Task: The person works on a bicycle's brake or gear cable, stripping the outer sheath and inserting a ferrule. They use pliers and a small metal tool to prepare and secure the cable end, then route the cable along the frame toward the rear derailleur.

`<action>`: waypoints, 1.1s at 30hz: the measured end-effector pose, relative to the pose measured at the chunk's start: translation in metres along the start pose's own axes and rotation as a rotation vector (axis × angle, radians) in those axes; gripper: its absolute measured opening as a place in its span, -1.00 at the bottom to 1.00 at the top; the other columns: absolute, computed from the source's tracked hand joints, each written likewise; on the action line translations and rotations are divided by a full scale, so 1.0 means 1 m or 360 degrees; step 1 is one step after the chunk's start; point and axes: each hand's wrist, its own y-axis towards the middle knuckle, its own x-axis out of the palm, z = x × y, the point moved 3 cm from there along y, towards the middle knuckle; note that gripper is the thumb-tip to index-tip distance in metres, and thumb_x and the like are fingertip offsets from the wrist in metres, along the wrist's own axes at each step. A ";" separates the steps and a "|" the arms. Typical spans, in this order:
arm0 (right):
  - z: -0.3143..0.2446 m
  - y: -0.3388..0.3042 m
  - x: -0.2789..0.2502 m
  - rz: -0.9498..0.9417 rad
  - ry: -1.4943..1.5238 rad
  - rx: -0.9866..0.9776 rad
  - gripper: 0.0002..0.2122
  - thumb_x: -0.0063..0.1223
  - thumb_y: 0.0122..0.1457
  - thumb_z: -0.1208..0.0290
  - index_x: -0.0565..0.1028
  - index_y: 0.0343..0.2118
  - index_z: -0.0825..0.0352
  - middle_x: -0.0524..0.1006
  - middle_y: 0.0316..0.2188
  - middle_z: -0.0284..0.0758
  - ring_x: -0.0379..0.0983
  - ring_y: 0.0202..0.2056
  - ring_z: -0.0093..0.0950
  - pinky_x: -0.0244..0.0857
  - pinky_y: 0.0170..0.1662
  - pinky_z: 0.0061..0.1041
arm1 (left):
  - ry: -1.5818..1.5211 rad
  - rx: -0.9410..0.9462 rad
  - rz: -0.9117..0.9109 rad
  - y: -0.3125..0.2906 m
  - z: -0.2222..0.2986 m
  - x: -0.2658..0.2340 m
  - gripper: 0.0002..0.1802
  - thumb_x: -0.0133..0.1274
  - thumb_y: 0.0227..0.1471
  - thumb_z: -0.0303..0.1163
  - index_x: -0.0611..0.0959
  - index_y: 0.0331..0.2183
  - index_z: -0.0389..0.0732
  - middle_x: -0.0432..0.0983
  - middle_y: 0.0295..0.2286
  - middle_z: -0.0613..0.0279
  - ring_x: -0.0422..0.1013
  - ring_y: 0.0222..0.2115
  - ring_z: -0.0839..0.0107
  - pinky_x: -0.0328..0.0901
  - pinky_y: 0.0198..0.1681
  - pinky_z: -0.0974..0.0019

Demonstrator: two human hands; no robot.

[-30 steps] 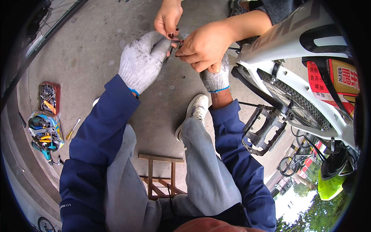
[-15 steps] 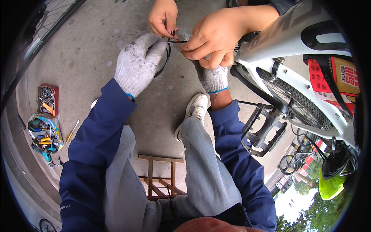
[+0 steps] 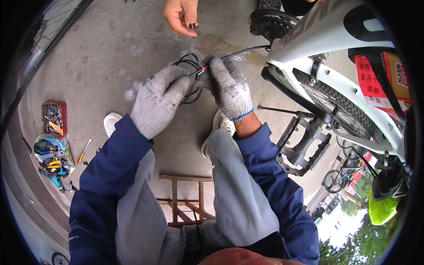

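My left hand (image 3: 158, 100), in a smudged white knit glove, pinches a black cable (image 3: 244, 50). My right hand (image 3: 232, 90), gloved the same way, grips that cable just to the right, its fingertips partly hidden. Between the two hands a short red and white bit of wire (image 3: 201, 70) shows on the cable. Loose black loops (image 3: 191, 98) hang behind my hands. From my right hand the cable runs to the white bicycle frame (image 3: 289, 57). Beyond my hands, another person's bare hand (image 3: 181, 17) is held apart from the cable with fingers curled.
A bicycle pedal (image 3: 304, 143) and the rear tyre (image 3: 360, 110) are close by my right arm. At the left sit a red tin of small parts (image 3: 65, 115), a bag of tools (image 3: 68, 152) and a screwdriver (image 3: 84, 152). A wooden stool (image 3: 187, 178) is under me.
The other person's right hand has left the cable and gone out of view; their other hand has drawn back upward. My right hand has moved slightly left and the red bit shows between my hands.
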 end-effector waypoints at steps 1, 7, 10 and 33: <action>0.000 -0.001 -0.002 0.0012 -0.0153 0.0002 -0.68 0.09 0.47 0.23 0.54 0.05 0.42 0.60 -0.16 -0.30 0.57 -0.19 -0.49 0.53 -0.06 -0.42 | -0.0038 -0.0014 -0.0017 -0.001 0.001 0.002 -0.70 0.11 0.31 -0.35 0.67 -0.04 -0.35 0.66 -0.19 -0.08 0.61 -0.20 0.16 0.48 -0.12 0.21; -0.001 -0.007 -0.004 -0.0012 -0.0384 -0.0087 -0.65 0.03 0.49 0.17 0.55 0.00 0.42 0.62 -0.21 -0.32 0.55 -0.20 -0.53 0.49 -0.05 -0.46 | 0.0298 0.0176 -0.0273 0.003 -0.002 0.012 -0.72 0.09 0.20 -0.47 0.66 -0.07 -0.34 0.56 -0.20 0.01 0.54 -0.24 0.10 0.47 -0.19 0.17; -0.002 -0.011 -0.003 -0.0028 -0.0491 -0.0146 -0.64 0.00 0.50 0.15 0.56 -0.02 0.43 0.64 -0.23 -0.31 0.56 -0.22 -0.54 0.50 -0.07 -0.47 | 0.0106 0.0125 -0.0263 0.000 -0.009 0.016 -0.67 0.02 0.35 -0.27 0.64 -0.04 -0.32 0.43 -0.42 0.31 0.36 -0.44 0.46 0.33 -0.34 0.36; 0.001 -0.016 -0.003 0.0018 -0.0370 -0.0114 -0.67 -0.05 0.52 0.21 0.54 -0.07 0.45 0.67 -0.24 -0.22 0.63 -0.26 -0.48 0.56 -0.12 -0.43 | -0.0315 -0.0199 -0.0167 -0.007 0.005 0.026 -0.69 0.00 0.36 -0.31 0.63 -0.10 -0.38 0.39 -0.49 0.36 0.33 -0.48 0.55 0.31 -0.34 0.38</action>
